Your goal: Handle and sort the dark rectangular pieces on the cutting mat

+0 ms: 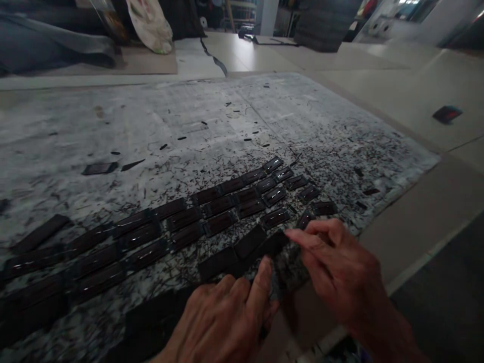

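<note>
My right hand is closed, thumb and index finger pinched at the right end of a flat black rectangular piece. My left hand lies lower and nearer the middle, its fingers curled under and the index finger or thumb reaching up to just below that piece. Whatever the left fingers hold is hidden. Two more matt black pieces lie to the left of the pinch. Beyond them run rows of small dark rectangular pieces with shiny, clear-looking edges. Larger dark strips lie left of my left hand.
A worn whitish sheet covers the table, scattered with thin dark shreds. A loose dark piece lies on its left part. At the back are a pale patterned cloth and a dark stack. The table edge runs along the right.
</note>
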`<state>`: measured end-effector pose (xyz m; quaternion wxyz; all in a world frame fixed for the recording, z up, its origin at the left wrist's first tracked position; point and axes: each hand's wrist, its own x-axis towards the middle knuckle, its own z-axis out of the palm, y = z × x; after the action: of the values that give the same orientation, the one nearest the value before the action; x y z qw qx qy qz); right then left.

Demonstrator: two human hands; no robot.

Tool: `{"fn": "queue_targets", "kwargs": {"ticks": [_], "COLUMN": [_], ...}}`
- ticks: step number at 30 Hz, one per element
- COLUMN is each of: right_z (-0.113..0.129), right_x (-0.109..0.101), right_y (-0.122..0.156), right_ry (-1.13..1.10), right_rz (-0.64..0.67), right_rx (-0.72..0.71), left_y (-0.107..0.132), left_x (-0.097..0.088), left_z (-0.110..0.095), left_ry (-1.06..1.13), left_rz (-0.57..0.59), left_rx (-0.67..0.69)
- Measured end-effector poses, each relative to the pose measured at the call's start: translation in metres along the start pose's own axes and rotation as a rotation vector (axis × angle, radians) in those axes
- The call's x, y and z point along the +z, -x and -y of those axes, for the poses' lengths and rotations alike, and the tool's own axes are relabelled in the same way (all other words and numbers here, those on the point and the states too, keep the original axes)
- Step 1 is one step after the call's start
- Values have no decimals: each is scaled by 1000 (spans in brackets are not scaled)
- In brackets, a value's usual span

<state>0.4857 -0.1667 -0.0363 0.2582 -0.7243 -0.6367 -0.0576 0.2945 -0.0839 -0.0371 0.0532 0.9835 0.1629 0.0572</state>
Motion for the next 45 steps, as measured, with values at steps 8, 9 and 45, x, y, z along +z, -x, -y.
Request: {"fn": "queue_targets", "kwargs": {"ticks": [8, 9, 45], "right_z": [4, 5, 3], "right_x": [7, 8, 5], "right_y": [11, 11, 16], "right_ry": [59, 74, 121], "right_rz": [50, 50, 37], "right_rx": [-69, -67, -43], "left_y": [0, 0, 0], "left_x": [-2, -2, -4], "left_z": [-1, -1, -6], "left_ry": [-13, -15, 77], "left_rz": [18, 21, 17], "left_rx": [2, 2, -95]}}
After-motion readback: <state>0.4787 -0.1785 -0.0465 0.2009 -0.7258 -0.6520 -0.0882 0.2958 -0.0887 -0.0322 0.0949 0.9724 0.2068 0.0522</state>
